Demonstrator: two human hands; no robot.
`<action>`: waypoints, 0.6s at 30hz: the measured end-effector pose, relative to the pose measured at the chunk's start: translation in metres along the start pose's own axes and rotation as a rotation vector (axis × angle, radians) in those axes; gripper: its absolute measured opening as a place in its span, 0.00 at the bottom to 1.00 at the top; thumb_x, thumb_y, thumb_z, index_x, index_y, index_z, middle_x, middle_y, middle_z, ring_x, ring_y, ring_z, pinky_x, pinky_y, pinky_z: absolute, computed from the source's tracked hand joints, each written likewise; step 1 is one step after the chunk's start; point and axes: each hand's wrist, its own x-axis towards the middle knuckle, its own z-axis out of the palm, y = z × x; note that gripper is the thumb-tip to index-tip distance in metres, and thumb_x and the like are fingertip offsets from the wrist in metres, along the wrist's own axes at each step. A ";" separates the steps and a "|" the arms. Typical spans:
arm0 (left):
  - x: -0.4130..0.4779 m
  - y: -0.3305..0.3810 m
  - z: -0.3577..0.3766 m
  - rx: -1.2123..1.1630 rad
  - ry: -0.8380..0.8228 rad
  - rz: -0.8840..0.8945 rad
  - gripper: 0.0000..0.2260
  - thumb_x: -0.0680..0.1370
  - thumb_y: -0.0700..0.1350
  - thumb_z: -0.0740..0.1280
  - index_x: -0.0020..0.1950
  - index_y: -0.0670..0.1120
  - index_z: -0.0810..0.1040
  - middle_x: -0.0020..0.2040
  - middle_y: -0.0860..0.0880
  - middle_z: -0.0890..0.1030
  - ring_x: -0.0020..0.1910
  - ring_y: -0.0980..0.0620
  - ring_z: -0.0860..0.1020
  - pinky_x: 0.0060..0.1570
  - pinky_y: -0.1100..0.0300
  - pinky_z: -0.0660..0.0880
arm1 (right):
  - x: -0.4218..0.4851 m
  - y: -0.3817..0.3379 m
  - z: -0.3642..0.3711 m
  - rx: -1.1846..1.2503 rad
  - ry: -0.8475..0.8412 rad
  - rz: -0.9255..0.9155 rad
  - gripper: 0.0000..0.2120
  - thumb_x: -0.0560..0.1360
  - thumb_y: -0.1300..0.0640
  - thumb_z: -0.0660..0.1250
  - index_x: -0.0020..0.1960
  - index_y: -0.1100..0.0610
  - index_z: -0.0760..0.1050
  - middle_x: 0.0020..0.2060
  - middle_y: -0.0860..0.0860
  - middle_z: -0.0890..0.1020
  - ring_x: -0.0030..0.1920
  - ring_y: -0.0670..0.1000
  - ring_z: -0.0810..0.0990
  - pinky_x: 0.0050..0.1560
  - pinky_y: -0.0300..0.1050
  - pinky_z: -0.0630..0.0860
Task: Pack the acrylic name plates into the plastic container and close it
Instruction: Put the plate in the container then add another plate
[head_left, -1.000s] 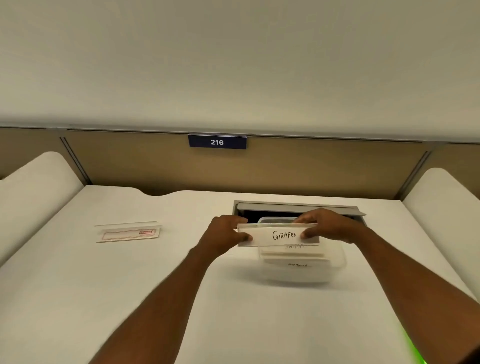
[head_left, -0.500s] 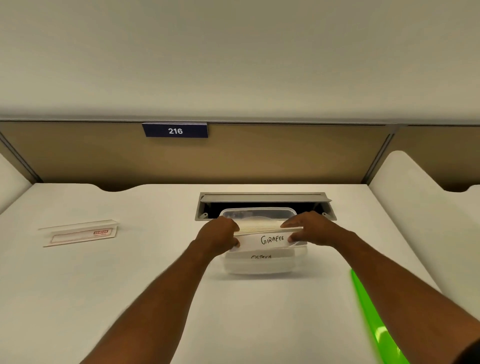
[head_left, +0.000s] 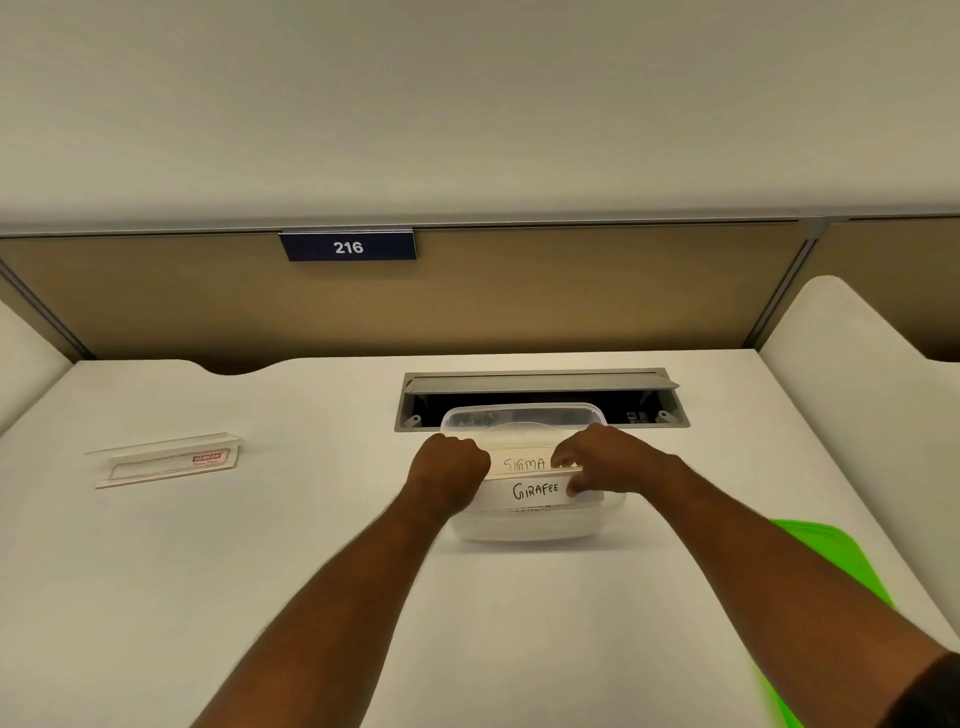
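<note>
A clear plastic container (head_left: 524, 415) stands on the white desk just in front of a cable hatch. Inside it lie acrylic name plates: one reading SIGMA (head_left: 522, 463) further back, one reading GIRAFEE (head_left: 535, 491) in front of it. My left hand (head_left: 449, 470) grips the left end of the GIRAFEE plate and my right hand (head_left: 605, 457) pinches its right end, the plate sitting low in the container. Another acrylic name plate (head_left: 166, 460) with a red label lies on the desk far to the left. A bright green lid (head_left: 826, 556) lies at the right, partly behind my right forearm.
An open grey cable hatch (head_left: 540, 387) is sunk into the desk behind the container. A tan partition with a blue sign (head_left: 348, 247) reading 216 runs along the back. White curved side dividers (head_left: 852, 364) flank the desk.
Both hands have lowered the GIRAFEE plate from above the container down into it, in front of the SIGMA plate. The camera view shifted right, bringing the green lid into sight.
</note>
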 end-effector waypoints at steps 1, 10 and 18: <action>0.002 0.002 0.000 0.006 0.005 0.002 0.06 0.76 0.37 0.63 0.49 0.42 0.79 0.48 0.43 0.83 0.45 0.42 0.82 0.43 0.55 0.72 | 0.001 0.001 0.001 -0.010 -0.001 -0.002 0.22 0.68 0.52 0.75 0.61 0.53 0.78 0.57 0.49 0.82 0.54 0.50 0.79 0.54 0.44 0.76; 0.012 0.008 0.006 -0.042 -0.025 -0.003 0.09 0.76 0.37 0.64 0.55 0.40 0.78 0.54 0.42 0.81 0.52 0.41 0.81 0.48 0.52 0.76 | 0.009 0.003 0.012 -0.087 -0.024 0.034 0.22 0.70 0.52 0.74 0.62 0.52 0.76 0.57 0.50 0.82 0.57 0.52 0.77 0.56 0.47 0.75; 0.018 0.009 0.020 -0.085 -0.032 0.004 0.11 0.76 0.37 0.65 0.58 0.40 0.77 0.56 0.41 0.79 0.54 0.41 0.79 0.52 0.51 0.76 | 0.014 0.002 0.020 -0.114 -0.037 0.050 0.21 0.69 0.52 0.74 0.61 0.51 0.76 0.58 0.50 0.81 0.57 0.52 0.76 0.52 0.45 0.72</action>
